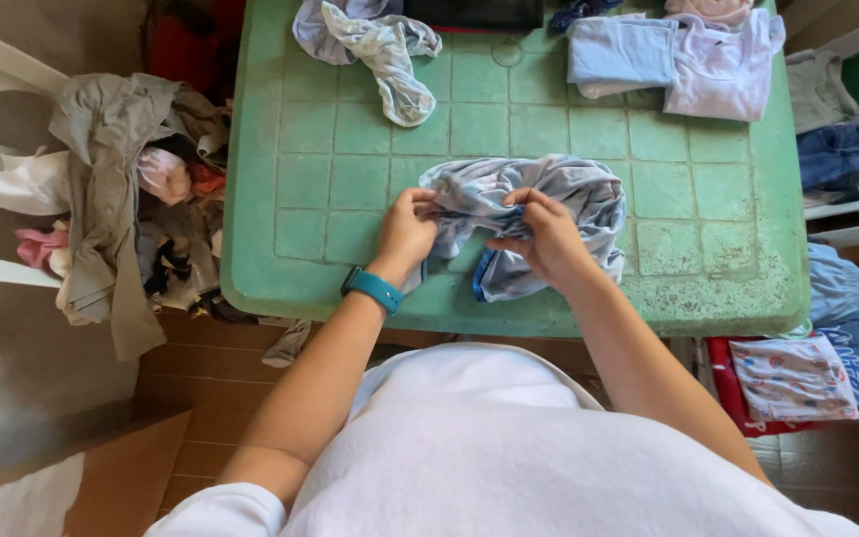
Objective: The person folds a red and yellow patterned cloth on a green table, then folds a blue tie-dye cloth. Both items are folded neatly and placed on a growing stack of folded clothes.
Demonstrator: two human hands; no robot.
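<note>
both hands, left [405, 231] and right [547, 239], grip one crumpled blue garment [559, 194].

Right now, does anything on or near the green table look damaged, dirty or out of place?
Yes. The green plastic table is stained and worn along its near right edge, with dark speckles. A small grey cloth lies on the floor tiles below the table's left corner, apart from the clothes pile.
</note>
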